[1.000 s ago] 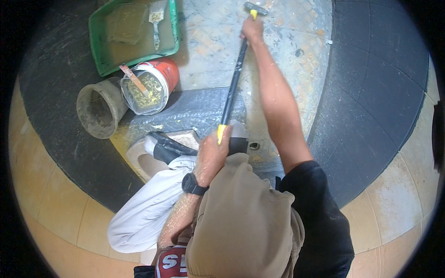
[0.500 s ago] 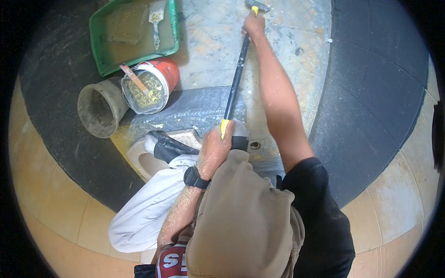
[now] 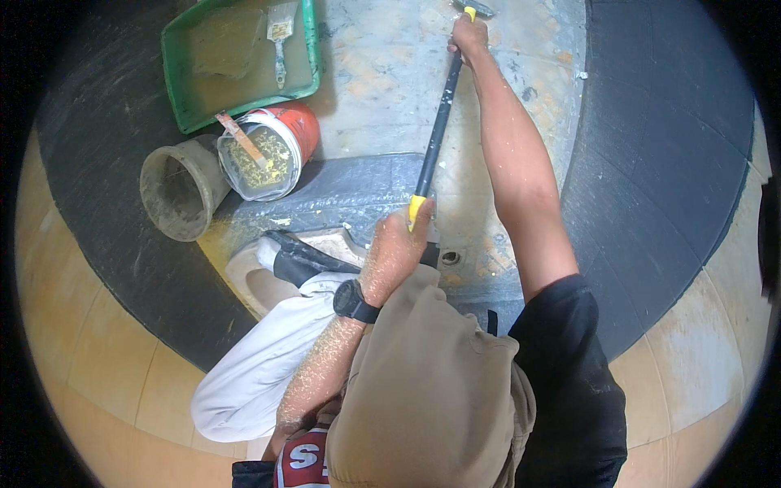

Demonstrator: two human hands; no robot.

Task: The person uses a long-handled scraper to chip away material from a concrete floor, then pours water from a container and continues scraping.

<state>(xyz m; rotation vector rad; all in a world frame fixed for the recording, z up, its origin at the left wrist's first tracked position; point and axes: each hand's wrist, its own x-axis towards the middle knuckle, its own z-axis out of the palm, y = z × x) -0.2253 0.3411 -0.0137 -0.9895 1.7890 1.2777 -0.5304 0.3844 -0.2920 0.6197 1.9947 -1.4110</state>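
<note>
A long-handled scraper (image 3: pixel 439 122) with a black shaft and yellow ends slants away from me over the pale, stained floor (image 3: pixel 370 89). My left hand (image 3: pixel 394 248), above a black wristwatch, is closed round its near yellow end. Farther up, my right hand (image 3: pixel 469 37) grips the shaft just below the head, its arm stretched out. The grey scraper head (image 3: pixel 483 8) is partly cut off by the top edge, so its contact with the floor is hard to judge. Pale flecks cling to my left forearm.
At the far left a green tray (image 3: pixel 169 77) holds murky liquid and a wide brush (image 3: pixel 281 32). Nearer stand a red bucket (image 3: pixel 301 130) with yellowish flakes and a stick, and a grey bucket (image 3: pixel 207 179). A drain hole (image 3: pixel 450 257) lies right of my left hand. Dark walls curve on both sides.
Both hands and the scraper have shifted to the right, and the right hand slightly farther away. My grip on the shaft looks the same.
</note>
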